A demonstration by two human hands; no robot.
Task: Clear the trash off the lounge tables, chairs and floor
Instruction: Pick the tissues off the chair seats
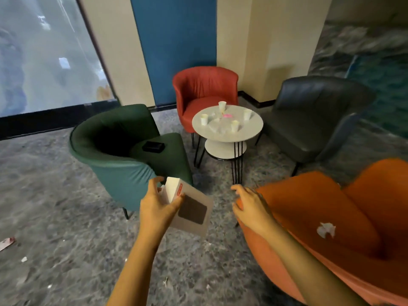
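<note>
From the head view, the left hand (159,204) grips a small white box (173,189) together with a flat grey packet (192,214) that has a dark window, both held above the floor (66,195). The right hand (249,206) holds nothing, its fingers loosely curled over the rim of the orange chair (320,195), where a crumpled tissue (326,229) lies on the seat. Farther off, paper cups (204,119) and a blurred pink item (227,115) stand on the round white table (254,131). A black object (153,146) rests on the green chair (114,168). Paper scraps (6,242) lie on the floor at left.
</note>
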